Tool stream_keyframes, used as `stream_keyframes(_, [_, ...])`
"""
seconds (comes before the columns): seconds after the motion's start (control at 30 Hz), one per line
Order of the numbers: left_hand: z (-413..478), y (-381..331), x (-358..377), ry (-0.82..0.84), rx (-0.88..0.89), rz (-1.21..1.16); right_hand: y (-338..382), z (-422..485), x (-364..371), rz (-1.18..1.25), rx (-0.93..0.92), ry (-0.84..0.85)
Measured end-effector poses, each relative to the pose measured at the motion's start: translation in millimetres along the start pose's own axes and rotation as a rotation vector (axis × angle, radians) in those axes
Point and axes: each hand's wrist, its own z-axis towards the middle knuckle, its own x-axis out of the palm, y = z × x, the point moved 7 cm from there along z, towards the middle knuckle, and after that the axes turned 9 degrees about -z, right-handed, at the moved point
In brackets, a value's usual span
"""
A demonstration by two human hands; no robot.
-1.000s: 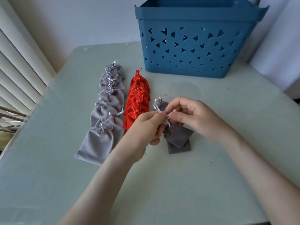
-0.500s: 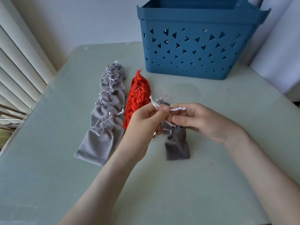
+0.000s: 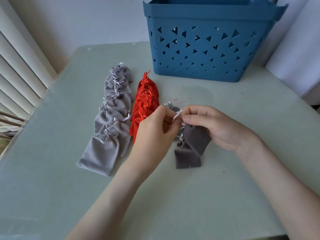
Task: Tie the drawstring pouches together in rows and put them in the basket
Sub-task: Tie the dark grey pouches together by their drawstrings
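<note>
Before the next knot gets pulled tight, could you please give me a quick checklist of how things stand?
1. Grip: left hand and right hand both pinch the white drawstring: ok.
2. Knot closed: fingers hide it: cannot tell.
3. Pouches: the held dark grey pouch partly covers the flat dark grey pouch on the table: ok.
4. Rows stowed: the light grey row and red row lie on the table, outside the blue basket: not ok.
5. Basket upright, top open: ok.

Blue basket (image 3: 199,71) is showing triangular holes; light grey pouches (image 3: 110,122), red pouches (image 3: 146,104) and dark grey pouches (image 3: 188,157) are lying nearby, cord (image 3: 176,116) seemingly whitish
</note>
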Motion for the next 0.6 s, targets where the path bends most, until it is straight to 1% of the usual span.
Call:
stream_keyframes(0.03, [-1.1,-3.1,-0.3,-0.031,0.072,0.099,0.5,-0.6,1.5,0.005,-0.004,0.008])
stream_keyframes(0.1, [-2.2,-4.0,-0.6,-0.071,0.144,0.182,1.6,-1.8,3.7,0.023,-0.008,0.023])
stream_keyframes(0.17, [-2.2,-4.4,-2.7,-0.113,0.180,0.209,1.8,-1.7,5.1,0.046,-0.016,0.037])
stream_keyframes(0.3, [-5.4,-14.0,-5.4,-0.166,0.329,0.291,-0.4,0.9,5.1,0.114,-0.016,0.014])
stream_keyframes(0.37, [-8.2,-18.0,-4.2,-0.172,0.403,0.343,-0.5,1.1,7.0,0.098,-0.008,0.008])
stream_keyframes(0.43, [-10.7,-21.1,-2.6,-0.172,0.467,0.378,2.0,-0.9,11.9,0.068,-0.002,0.037])
stream_keyframes(0.5, [-12.4,-23.3,-3.4,-0.193,0.506,0.384,3.7,-2.9,13.5,0.038,-0.012,0.056])
stream_keyframes(0.6, [-12.8,-25.9,-4.6,-0.208,0.540,0.396,7.9,-3.6,10.4,0.024,-0.044,0.022])
